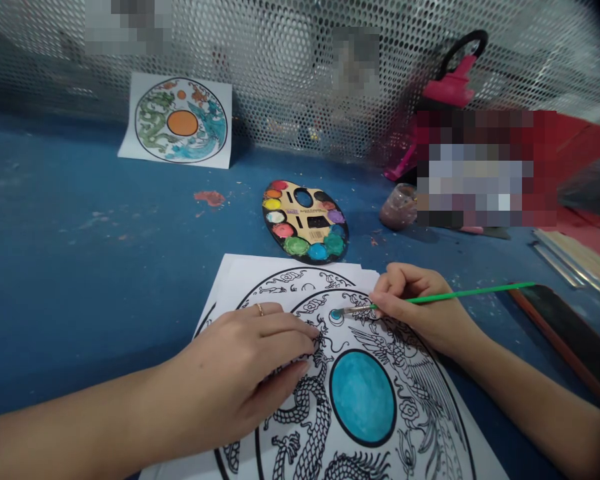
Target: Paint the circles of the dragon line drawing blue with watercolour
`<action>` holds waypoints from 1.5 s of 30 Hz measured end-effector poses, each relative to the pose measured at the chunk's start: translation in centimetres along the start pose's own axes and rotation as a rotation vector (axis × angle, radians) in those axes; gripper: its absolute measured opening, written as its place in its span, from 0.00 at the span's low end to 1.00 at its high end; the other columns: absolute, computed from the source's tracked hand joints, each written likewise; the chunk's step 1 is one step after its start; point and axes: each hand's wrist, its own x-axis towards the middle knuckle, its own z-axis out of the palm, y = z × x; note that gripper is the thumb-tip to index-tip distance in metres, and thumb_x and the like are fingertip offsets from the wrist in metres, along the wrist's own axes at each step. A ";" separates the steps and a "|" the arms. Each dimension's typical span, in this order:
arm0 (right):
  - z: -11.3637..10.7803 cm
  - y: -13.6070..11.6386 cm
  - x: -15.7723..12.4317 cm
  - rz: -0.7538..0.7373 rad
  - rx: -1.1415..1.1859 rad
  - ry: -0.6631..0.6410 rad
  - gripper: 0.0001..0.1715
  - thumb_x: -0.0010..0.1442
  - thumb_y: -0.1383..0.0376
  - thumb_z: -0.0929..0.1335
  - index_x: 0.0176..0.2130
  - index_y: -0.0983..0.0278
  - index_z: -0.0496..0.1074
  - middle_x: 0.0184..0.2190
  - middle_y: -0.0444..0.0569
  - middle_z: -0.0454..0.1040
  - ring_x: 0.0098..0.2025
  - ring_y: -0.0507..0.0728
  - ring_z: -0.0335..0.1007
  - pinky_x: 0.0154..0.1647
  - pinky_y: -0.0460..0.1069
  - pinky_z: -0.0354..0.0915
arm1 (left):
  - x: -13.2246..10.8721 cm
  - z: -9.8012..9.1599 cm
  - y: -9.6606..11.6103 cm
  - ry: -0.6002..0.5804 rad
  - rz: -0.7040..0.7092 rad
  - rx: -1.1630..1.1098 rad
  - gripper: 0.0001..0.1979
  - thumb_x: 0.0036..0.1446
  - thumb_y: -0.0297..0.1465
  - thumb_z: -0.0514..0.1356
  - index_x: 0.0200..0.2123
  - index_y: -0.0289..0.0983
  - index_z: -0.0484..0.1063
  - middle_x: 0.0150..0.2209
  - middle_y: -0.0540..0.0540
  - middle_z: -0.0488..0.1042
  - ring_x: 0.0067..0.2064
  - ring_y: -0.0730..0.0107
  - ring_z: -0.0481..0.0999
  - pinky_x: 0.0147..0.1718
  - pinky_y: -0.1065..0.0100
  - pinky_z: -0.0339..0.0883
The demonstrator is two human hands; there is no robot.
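Blue table (90,267) | left hand (250,360) loosely extended, palm-down on drawing (363,398) | right hand (427,313) pinching green brush (460,294)

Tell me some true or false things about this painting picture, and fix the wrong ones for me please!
1. The right hand holds a green paintbrush. True.
2. The left hand wears a ring. True.
3. The left hand is lifted high in the air. False: it rests on the dragon-and-phoenix drawing.
4. That drawing's middle is painted red. False: its big circle is blue.
5. The paint palette lies on the blue table. True.
6. A cup stands left of the palette in the picture. False: the plastic cup is to its right.
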 end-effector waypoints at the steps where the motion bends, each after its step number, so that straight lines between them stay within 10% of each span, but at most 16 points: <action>1: 0.0 0.0 0.0 0.001 -0.001 0.001 0.19 0.52 0.64 0.71 0.21 0.63 0.58 0.21 0.43 0.70 0.23 0.49 0.62 0.22 0.45 0.58 | 0.0 0.0 0.0 0.000 0.001 -0.002 0.11 0.61 0.26 0.52 0.43 0.36 0.73 0.43 0.47 0.76 0.41 0.66 0.73 0.41 0.63 0.70; 45: 0.1 -0.2 0.0 0.006 -0.060 0.001 0.20 0.54 0.62 0.70 0.21 0.62 0.56 0.21 0.44 0.70 0.23 0.50 0.64 0.24 0.45 0.61 | 0.2 0.0 0.1 0.012 0.008 0.009 0.11 0.61 0.26 0.52 0.42 0.36 0.73 0.42 0.45 0.76 0.41 0.66 0.74 0.40 0.64 0.71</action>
